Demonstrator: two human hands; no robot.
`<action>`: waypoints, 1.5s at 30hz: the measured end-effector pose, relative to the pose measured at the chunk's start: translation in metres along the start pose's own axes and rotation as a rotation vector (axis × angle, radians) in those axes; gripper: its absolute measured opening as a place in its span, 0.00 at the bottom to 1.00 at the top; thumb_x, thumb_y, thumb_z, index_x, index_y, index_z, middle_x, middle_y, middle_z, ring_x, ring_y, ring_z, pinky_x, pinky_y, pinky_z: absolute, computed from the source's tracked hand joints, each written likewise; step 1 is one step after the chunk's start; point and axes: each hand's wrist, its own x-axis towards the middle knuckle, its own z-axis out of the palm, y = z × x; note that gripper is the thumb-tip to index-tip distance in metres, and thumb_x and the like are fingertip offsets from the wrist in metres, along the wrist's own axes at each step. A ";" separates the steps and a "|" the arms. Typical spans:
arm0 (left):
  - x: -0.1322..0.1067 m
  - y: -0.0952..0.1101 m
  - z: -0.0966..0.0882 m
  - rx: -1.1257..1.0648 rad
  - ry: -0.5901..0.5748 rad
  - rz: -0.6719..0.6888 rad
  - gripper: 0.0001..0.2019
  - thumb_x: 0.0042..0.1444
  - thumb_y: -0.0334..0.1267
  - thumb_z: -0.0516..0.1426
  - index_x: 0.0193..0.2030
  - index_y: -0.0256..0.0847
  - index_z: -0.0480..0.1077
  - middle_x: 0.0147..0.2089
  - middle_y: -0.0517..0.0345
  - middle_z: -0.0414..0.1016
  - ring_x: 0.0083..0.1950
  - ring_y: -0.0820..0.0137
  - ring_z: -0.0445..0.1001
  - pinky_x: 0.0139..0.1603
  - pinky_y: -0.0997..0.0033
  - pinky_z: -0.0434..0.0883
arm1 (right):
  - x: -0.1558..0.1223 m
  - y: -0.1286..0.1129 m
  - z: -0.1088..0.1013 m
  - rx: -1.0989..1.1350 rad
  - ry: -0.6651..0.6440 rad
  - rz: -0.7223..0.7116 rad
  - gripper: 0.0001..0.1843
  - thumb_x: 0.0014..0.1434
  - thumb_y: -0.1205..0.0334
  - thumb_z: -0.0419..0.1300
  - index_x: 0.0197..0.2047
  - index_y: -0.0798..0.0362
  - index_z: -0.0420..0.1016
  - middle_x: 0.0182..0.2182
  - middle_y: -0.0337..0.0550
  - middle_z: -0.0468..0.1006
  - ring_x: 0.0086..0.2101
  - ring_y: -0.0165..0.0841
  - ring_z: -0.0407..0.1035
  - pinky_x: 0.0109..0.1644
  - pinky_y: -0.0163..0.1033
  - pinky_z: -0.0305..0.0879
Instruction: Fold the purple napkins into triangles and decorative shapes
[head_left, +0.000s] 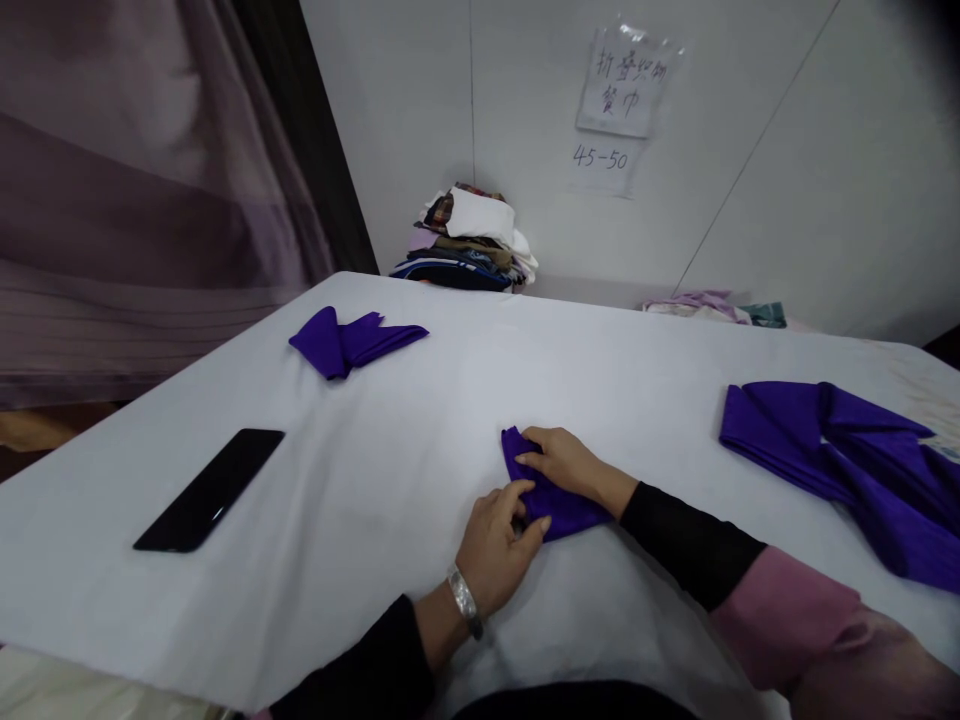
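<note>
A small purple cloth napkin (562, 508), partly folded, lies on the white table (390, 420) in front of me. My left hand (496, 545), with a silver bracelet on the wrist, pinches the napkin's near edge between thumb and fingers. My right hand (564, 462) lies on top of the napkin with its fingers pressed down on the fold at the far left corner. Both hands cover much of the cloth.
A folded purple napkin (352, 342) sits at the far left. A pile of purple napkins (847, 450) lies at the right. A black phone (211, 490) rests near the left edge. Stacked mixed cloths (469, 240) stand by the wall, under a paper sign (626, 85).
</note>
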 end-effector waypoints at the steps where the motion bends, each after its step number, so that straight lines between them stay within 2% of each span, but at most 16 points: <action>1: 0.005 -0.002 -0.004 -0.028 0.014 -0.009 0.17 0.54 0.44 0.55 0.51 0.46 0.65 0.35 0.59 0.73 0.37 0.66 0.69 0.41 0.64 0.65 | 0.000 0.000 0.000 0.007 -0.008 -0.004 0.05 0.57 0.60 0.58 0.32 0.52 0.67 0.26 0.37 0.71 0.27 0.29 0.61 0.31 0.34 0.52; 6: 0.047 -0.019 -0.024 -0.102 0.102 -0.079 0.19 0.53 0.43 0.55 0.52 0.42 0.64 0.39 0.59 0.72 0.34 0.70 0.70 0.38 0.67 0.67 | 0.001 0.000 0.000 0.061 -0.039 -0.027 0.03 0.56 0.63 0.58 0.32 0.52 0.70 0.27 0.37 0.72 0.28 0.29 0.63 0.32 0.34 0.54; 10: 0.072 -0.029 -0.028 -0.200 0.049 -0.072 0.20 0.48 0.41 0.59 0.48 0.38 0.68 0.41 0.55 0.72 0.37 0.69 0.70 0.41 0.66 0.69 | 0.001 -0.001 0.001 0.071 -0.053 -0.039 0.03 0.56 0.63 0.58 0.31 0.52 0.71 0.26 0.36 0.70 0.27 0.29 0.62 0.32 0.34 0.54; 14: 0.079 -0.028 -0.031 -0.224 -0.011 -0.070 0.13 0.45 0.39 0.60 0.39 0.39 0.72 0.37 0.56 0.72 0.37 0.68 0.71 0.41 0.65 0.69 | 0.001 -0.001 0.002 0.080 -0.065 -0.058 0.04 0.56 0.62 0.58 0.31 0.52 0.71 0.25 0.36 0.70 0.27 0.29 0.61 0.31 0.33 0.54; 18: 0.080 -0.026 -0.037 -0.259 -0.016 -0.105 0.15 0.43 0.38 0.61 0.40 0.40 0.73 0.35 0.58 0.72 0.36 0.69 0.71 0.40 0.67 0.70 | 0.002 0.000 0.003 0.085 -0.092 -0.065 0.05 0.55 0.62 0.58 0.28 0.52 0.71 0.23 0.35 0.69 0.26 0.28 0.61 0.30 0.33 0.54; 20: 0.082 -0.027 -0.038 -0.251 -0.013 -0.088 0.13 0.42 0.38 0.62 0.37 0.40 0.73 0.34 0.59 0.72 0.35 0.70 0.71 0.38 0.68 0.69 | 0.003 0.000 0.004 0.092 -0.096 -0.063 0.06 0.55 0.62 0.58 0.28 0.52 0.71 0.23 0.35 0.70 0.26 0.28 0.62 0.31 0.33 0.54; 23: 0.083 -0.031 -0.038 -0.219 -0.006 -0.069 0.06 0.44 0.40 0.60 0.28 0.40 0.71 0.28 0.62 0.71 0.31 0.72 0.69 0.35 0.70 0.68 | 0.002 -0.003 0.003 0.089 -0.105 -0.035 0.06 0.55 0.61 0.58 0.29 0.52 0.72 0.25 0.36 0.72 0.27 0.29 0.63 0.32 0.34 0.56; 25: 0.084 -0.034 -0.036 -0.198 0.009 -0.074 0.06 0.46 0.40 0.58 0.25 0.40 0.69 0.25 0.63 0.69 0.29 0.72 0.68 0.32 0.71 0.67 | -0.001 -0.004 -0.001 0.093 -0.109 -0.024 0.06 0.55 0.60 0.58 0.33 0.52 0.74 0.28 0.39 0.75 0.29 0.31 0.66 0.34 0.35 0.58; 29: 0.084 -0.036 -0.034 -0.121 0.054 -0.078 0.06 0.47 0.38 0.57 0.24 0.41 0.67 0.25 0.64 0.66 0.30 0.72 0.67 0.32 0.71 0.65 | -0.020 0.002 -0.015 0.091 -0.115 0.007 0.12 0.56 0.59 0.58 0.44 0.49 0.75 0.37 0.42 0.77 0.35 0.34 0.69 0.38 0.37 0.61; 33: 0.085 -0.035 -0.033 -0.014 0.095 -0.081 0.06 0.47 0.35 0.58 0.22 0.41 0.65 0.28 0.62 0.65 0.32 0.71 0.66 0.34 0.70 0.64 | -0.055 0.024 -0.030 0.076 -0.071 0.149 0.16 0.56 0.55 0.58 0.47 0.49 0.73 0.37 0.43 0.77 0.34 0.35 0.69 0.37 0.38 0.61; 36: 0.086 -0.033 -0.033 0.054 0.092 -0.065 0.07 0.47 0.34 0.58 0.21 0.41 0.64 0.30 0.61 0.65 0.33 0.71 0.66 0.36 0.69 0.64 | -0.084 0.041 -0.034 0.119 -0.032 0.243 0.15 0.56 0.54 0.56 0.46 0.50 0.73 0.34 0.41 0.77 0.32 0.34 0.69 0.35 0.38 0.61; 39: 0.088 -0.032 -0.032 0.111 0.078 -0.043 0.06 0.47 0.33 0.58 0.23 0.41 0.65 0.31 0.61 0.65 0.34 0.70 0.66 0.37 0.69 0.64 | -0.102 0.049 -0.032 0.145 0.002 0.267 0.12 0.58 0.55 0.54 0.40 0.49 0.74 0.32 0.40 0.77 0.32 0.34 0.69 0.35 0.38 0.61; 42: 0.090 -0.033 -0.031 0.159 0.065 -0.019 0.05 0.47 0.32 0.58 0.24 0.41 0.65 0.31 0.60 0.65 0.34 0.70 0.66 0.37 0.68 0.64 | -0.109 0.049 -0.029 0.053 0.060 0.276 0.11 0.58 0.56 0.53 0.36 0.50 0.74 0.32 0.41 0.77 0.33 0.35 0.69 0.37 0.39 0.60; 45: 0.093 -0.035 -0.031 0.184 0.043 0.014 0.05 0.48 0.32 0.57 0.25 0.41 0.65 0.33 0.60 0.66 0.33 0.71 0.66 0.36 0.69 0.63 | -0.110 0.044 -0.029 -0.044 0.088 0.288 0.10 0.57 0.57 0.54 0.37 0.50 0.75 0.35 0.44 0.77 0.36 0.37 0.69 0.39 0.40 0.60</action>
